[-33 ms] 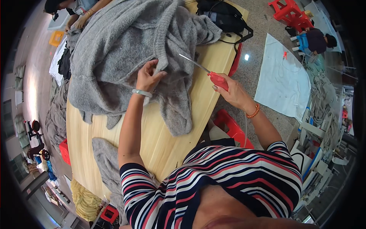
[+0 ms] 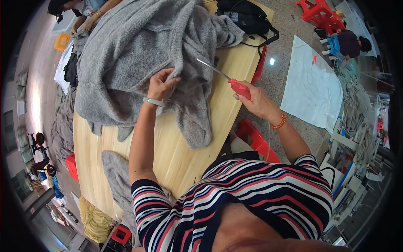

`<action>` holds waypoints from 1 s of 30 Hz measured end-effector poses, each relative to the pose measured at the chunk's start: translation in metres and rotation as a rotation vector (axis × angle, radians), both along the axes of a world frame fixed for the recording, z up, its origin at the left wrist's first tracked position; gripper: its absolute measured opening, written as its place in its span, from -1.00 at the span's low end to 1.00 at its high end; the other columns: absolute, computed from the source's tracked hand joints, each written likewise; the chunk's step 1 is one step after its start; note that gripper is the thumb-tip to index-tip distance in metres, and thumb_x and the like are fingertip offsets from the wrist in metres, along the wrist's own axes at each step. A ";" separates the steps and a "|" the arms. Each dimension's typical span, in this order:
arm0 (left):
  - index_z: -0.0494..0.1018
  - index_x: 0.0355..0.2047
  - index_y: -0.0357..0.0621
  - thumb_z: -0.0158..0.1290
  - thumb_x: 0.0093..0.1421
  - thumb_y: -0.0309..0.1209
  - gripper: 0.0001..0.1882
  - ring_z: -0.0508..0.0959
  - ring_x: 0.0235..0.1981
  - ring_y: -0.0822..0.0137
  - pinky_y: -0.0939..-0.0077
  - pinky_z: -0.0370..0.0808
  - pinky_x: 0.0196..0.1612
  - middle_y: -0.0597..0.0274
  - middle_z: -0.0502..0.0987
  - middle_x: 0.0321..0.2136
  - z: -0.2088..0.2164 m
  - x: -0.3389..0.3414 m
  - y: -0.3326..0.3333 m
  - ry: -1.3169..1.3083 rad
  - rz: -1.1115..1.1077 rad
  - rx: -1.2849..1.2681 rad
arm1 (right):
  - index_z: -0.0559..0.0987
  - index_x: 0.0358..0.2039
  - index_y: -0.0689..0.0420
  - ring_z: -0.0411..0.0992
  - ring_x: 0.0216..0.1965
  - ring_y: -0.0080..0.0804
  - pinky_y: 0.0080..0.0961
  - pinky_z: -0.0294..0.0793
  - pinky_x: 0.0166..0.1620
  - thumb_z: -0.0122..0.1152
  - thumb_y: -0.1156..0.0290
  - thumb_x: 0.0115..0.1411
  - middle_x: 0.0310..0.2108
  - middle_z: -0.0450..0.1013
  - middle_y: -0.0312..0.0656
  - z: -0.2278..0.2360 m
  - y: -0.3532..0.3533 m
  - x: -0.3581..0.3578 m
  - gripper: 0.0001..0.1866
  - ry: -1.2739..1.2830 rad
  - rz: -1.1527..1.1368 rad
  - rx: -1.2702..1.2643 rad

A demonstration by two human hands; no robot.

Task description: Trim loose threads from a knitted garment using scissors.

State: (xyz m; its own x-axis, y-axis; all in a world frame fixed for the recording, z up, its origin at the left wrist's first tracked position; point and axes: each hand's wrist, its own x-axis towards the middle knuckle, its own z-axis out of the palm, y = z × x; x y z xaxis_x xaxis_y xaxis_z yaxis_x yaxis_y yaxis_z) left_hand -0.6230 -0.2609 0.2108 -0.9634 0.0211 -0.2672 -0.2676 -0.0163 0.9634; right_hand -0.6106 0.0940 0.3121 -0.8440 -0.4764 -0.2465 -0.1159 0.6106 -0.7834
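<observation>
Above the pale wooden bench (image 2: 178,164), the fingers of our left hand (image 2: 160,87) are pinched together on the ribbed band (image 2: 178,47) of a grey knit garment (image 2: 138,54), while those of our right hand (image 2: 261,103) wrap around a red-handled tool (image 2: 240,88), its slim metal shaft pointing up and left. We see the fuzzy garment heaped across the bench in deep, loose folds, one narrow end lying toward us.
</observation>
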 end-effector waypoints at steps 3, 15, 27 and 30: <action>0.53 -0.16 -0.23 0.16 0.23 -0.39 -0.78 0.54 -0.38 0.50 0.59 0.48 -0.32 0.39 0.57 -0.35 -0.008 -0.004 -0.007 -0.101 0.013 0.259 | 0.46 -0.04 0.20 0.50 -0.25 0.08 -0.19 0.47 -0.14 0.18 0.26 0.22 -0.32 0.51 0.09 -0.006 -0.002 -0.002 -0.63 0.171 0.115 0.112; 0.47 -0.16 -0.07 0.06 0.30 -0.26 -0.80 0.54 -0.12 0.20 0.10 0.51 -0.08 0.29 0.55 -0.16 -0.020 -0.009 -0.017 -0.307 0.248 0.726 | 0.40 -0.12 0.22 0.50 -0.30 0.18 -0.01 0.46 -0.18 0.13 0.24 0.21 -0.44 0.52 0.15 0.019 -0.027 -0.020 -0.65 0.141 0.356 0.289; 0.39 0.06 -0.20 0.00 0.35 -0.29 -0.65 0.46 0.09 0.06 -0.04 0.33 0.22 0.09 0.48 0.06 -0.016 -0.016 -0.010 -0.243 0.405 0.921 | 0.41 -0.17 0.23 0.51 -0.27 0.17 -0.03 0.46 -0.15 0.12 0.25 0.22 -0.42 0.52 0.15 0.005 -0.037 -0.019 -0.69 0.083 0.537 0.382; 0.38 0.08 -0.20 -0.01 0.35 -0.28 -0.64 0.44 0.12 0.06 0.00 0.33 0.23 0.08 0.48 0.07 -0.007 -0.017 0.001 -0.190 0.418 0.974 | 0.42 -0.16 0.24 0.51 -0.28 0.18 -0.03 0.46 -0.15 0.11 0.23 0.23 -0.42 0.52 0.16 0.006 -0.036 -0.014 -0.67 0.041 0.534 0.352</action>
State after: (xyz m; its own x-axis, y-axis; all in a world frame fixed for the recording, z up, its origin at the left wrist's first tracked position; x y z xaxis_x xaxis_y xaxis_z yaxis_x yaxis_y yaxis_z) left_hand -0.6404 -0.2595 0.2038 -0.8881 -0.0154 -0.4595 -0.2070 -0.8789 0.4296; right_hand -0.6249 0.0583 0.3179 -0.5244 -0.7305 -0.4374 -0.5010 0.6801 -0.5352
